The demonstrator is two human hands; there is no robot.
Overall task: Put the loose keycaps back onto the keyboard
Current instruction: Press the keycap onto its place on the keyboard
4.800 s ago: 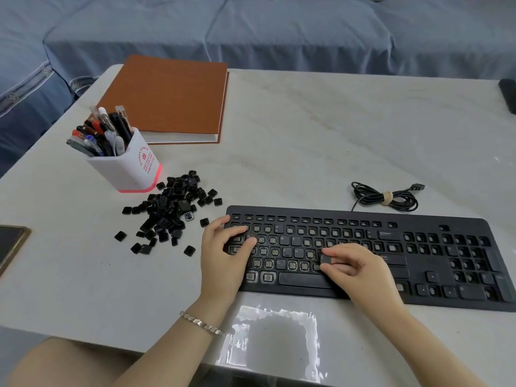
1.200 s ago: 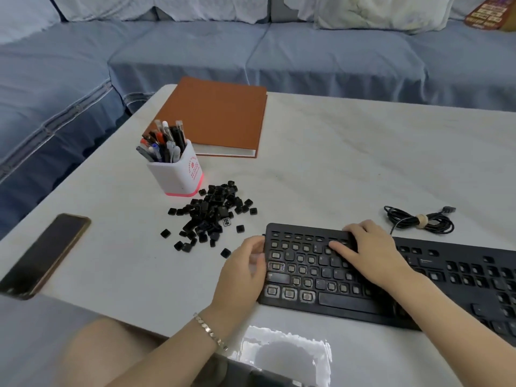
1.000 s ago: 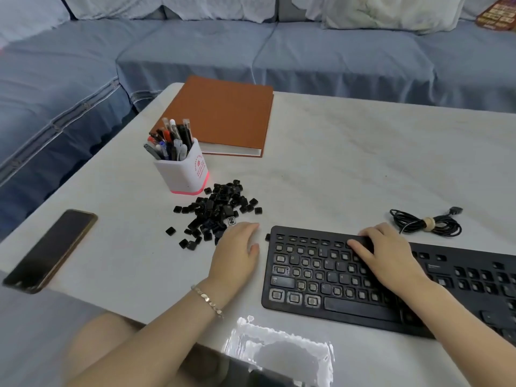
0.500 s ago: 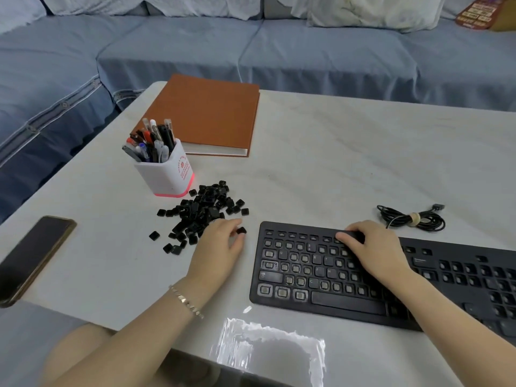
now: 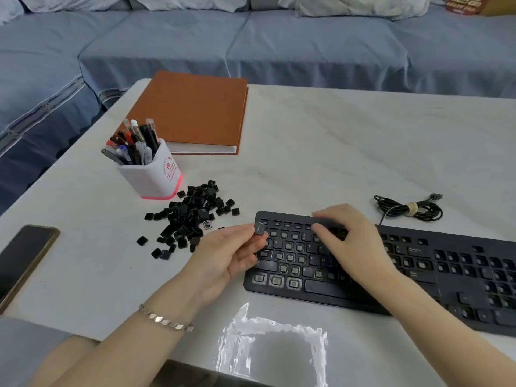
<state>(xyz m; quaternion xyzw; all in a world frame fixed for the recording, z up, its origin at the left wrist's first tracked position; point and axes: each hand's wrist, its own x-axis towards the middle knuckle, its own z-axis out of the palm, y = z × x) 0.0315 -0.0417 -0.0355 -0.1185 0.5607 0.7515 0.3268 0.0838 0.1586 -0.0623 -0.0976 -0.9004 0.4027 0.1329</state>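
Head view: the left grip (image 5: 226, 258), a bare hand with its palm turned up, pinches one black keycap (image 5: 259, 229) between thumb and fingertips, and the other fingers lie relaxed below it. The keycap is held off the table (image 5: 335, 149), just over the far left corner of the keyboard (image 5: 413, 250). The right grip (image 5: 354, 241) lies palm down on the upper rows of the keyboard, fingers spread loosely over the keys and holding nothing, its forefinger pointing left towards the held keycap. Many key seats on the left half of the keyboard stand bare, pale squares showing where caps are missing. The rest of the loose keycaps lie in a pile (image 5: 192, 216) on the table left of the keyboard, a few strays scattered at its edges. A bracelet (image 5: 164, 321) circles the left wrist. A white pen cup (image 5: 152, 177) stands just behind the pile, and a brown book (image 5: 192, 110) lies flat beyond it. A phone (image 5: 22, 255) lies face up at the left edge of the table. A coiled cable (image 5: 409, 209) rests behind the keyboard. A blue sofa (image 5: 251, 43) runs along the far side
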